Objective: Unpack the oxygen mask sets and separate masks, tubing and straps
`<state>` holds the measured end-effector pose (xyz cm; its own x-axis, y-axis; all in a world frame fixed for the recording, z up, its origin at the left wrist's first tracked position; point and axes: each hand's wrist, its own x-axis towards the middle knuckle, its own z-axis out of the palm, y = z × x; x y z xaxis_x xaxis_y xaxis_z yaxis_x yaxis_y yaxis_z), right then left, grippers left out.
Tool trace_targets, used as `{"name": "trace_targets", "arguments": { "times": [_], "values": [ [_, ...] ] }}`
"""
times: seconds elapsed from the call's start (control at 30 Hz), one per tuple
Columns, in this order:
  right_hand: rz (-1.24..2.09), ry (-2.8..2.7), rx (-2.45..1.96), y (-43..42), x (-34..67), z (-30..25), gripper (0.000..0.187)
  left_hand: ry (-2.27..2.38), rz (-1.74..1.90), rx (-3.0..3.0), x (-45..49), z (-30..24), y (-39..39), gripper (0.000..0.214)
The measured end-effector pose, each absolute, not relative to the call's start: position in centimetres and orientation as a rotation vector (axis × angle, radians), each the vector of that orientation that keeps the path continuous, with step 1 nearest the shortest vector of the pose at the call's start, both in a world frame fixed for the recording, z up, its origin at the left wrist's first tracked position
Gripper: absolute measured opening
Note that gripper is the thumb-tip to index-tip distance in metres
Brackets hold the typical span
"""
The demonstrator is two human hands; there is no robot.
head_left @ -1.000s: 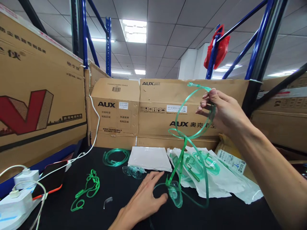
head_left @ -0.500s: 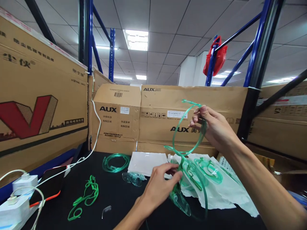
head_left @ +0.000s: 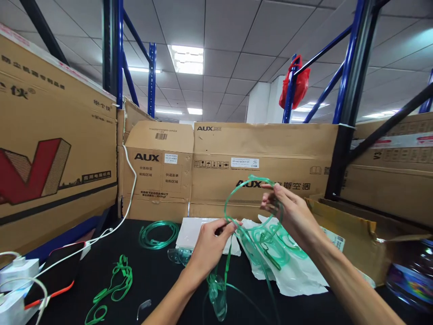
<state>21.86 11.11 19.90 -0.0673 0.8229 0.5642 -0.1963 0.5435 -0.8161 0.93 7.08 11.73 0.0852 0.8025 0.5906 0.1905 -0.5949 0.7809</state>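
Left hand [head_left: 213, 246], centre of frame: thumb and forefinger pinch translucent green plastic tubing [head_left: 227, 201] at the lower left of its loop. Right hand [head_left: 287, 207], right of centre: thumb and forefinger pinch the same loop's upper right, other fingers loosely curled. Loop stands raised above the black worktop [head_left: 158, 271]. Clear green-tinted plastic mask [head_left: 217, 298] at bottom centre, below left hand, narrow green elastic strap [head_left: 228, 259] running up from it; cannot tell whether mask touches worktop.

Risks, as judged: smooth, springy tubing may slip and uncoil if either pinch loosens. Dangling strap could knot into the loop if drawn through it. A rightward swing might snag the white-backed clear pouches [head_left: 287, 280], lower right, and drag them along.
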Motion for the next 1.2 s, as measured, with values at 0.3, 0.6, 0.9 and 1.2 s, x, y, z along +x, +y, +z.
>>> {"name": "trace_targets", "arguments": {
  "times": [0.3, 0.6, 0.9, 1.2],
  "values": [
    [0.703, -1.379, -0.834, 12.9, 25.6, 13.8, 0.042, 0.976, 1.325, 1.981, -0.4, 9.5, 8.9, 0.067],
    [-0.01, -1.915, -0.825, 10.3, 23.8, 12.6, 0.047, 1.012, 1.121, 2.105, -0.3, 10.6, 9.0, 0.054],
    [-0.272, -2.083, -0.814, 11.3, 21.4, 15.8, 0.026, 1.018, 1.099, 2.093, -0.3, 10.3, 8.1, 0.043],
    [-0.07, -1.474, -1.022, 11.8, 23.0, 23.7, 0.032, 1.103, 1.08, 2.096, -0.7, 7.6, 7.7, 0.031]
  ]
}}
